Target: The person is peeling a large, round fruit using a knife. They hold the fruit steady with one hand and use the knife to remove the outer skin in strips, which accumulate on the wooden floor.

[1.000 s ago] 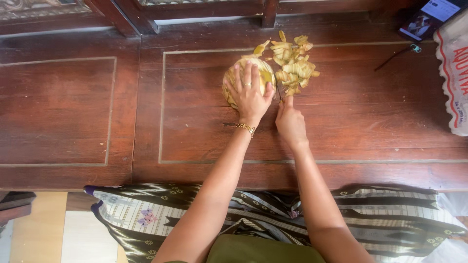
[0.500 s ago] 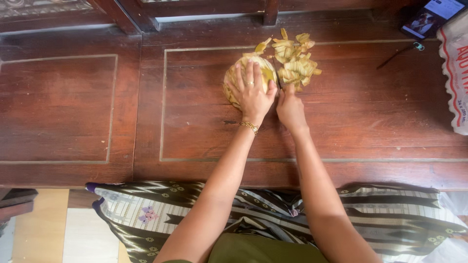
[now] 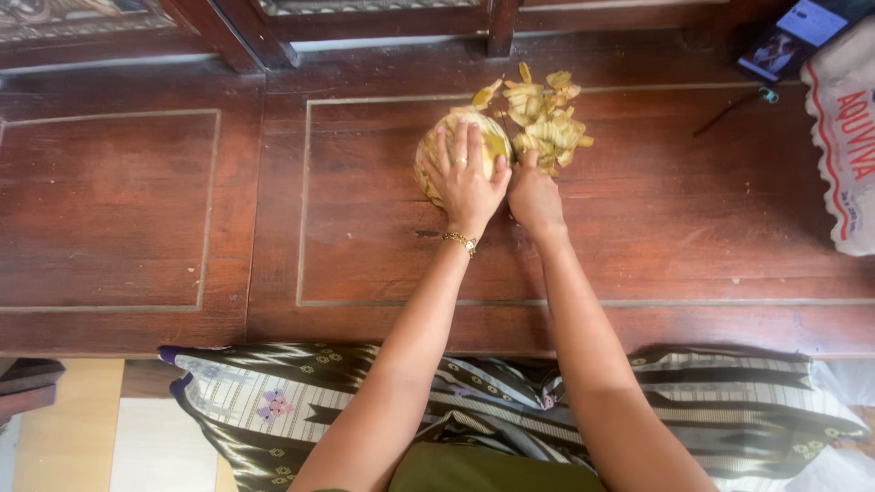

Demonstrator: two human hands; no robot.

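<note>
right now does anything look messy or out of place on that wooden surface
Only the pile of pale yellow peelings strewn loose on the wooden surface, just right of the round yellow-green fruit. The left hand lies on the fruit; the right hand is beside it.

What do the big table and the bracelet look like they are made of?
The table looks like dark reddish wood with a polished finish: grain shows, and pale inlaid lines frame its panels. The bracelet on the left wrist looks like gold-coloured metal links, though too small to be sure.

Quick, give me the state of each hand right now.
Left hand: open, fingers spread, palm resting on the round yellowish fruit.
Right hand: beside the fruit; grip cannot be told.
</note>
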